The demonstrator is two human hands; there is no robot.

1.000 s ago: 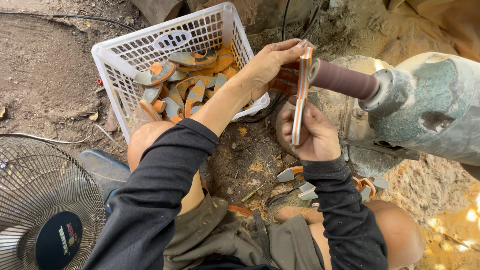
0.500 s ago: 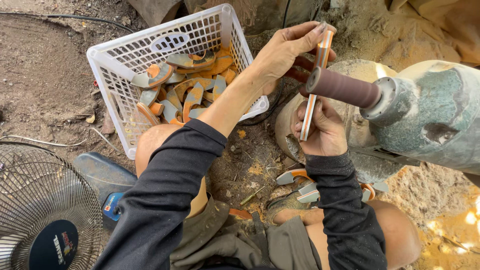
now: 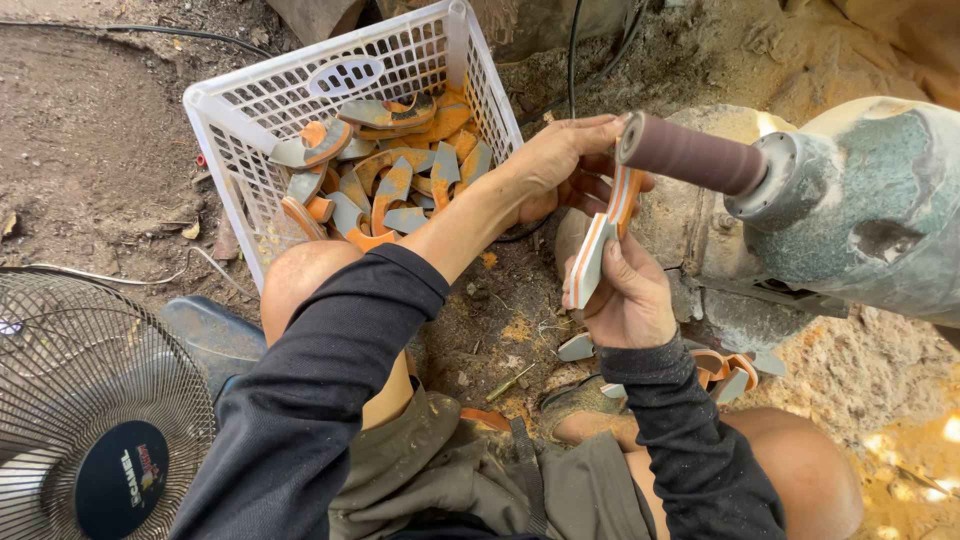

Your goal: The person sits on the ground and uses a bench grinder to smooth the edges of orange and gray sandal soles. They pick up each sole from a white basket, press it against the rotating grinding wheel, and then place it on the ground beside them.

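Both my hands grip one curved, layered orange, white and grey piece (image 3: 603, 237). My left hand (image 3: 556, 165) holds its upper end and my right hand (image 3: 628, 297) holds its lower end. The top of the piece rests against the dark brown sanding drum (image 3: 690, 154) that sticks out of a worn green motor (image 3: 868, 210). A white plastic basket (image 3: 240, 122) behind my left arm holds several similar orange and grey pieces (image 3: 385, 178).
A wire-guard fan (image 3: 90, 420) stands at the lower left. More orange and grey pieces (image 3: 722, 368) lie on the dirt below the motor. Black cables (image 3: 572, 55) run across the ground at the top. Orange sawdust covers the ground at right.
The piece has shifted along the drum and tilted, its lower end now swung left. My left hand has moved from over the drum's end down to its left side.
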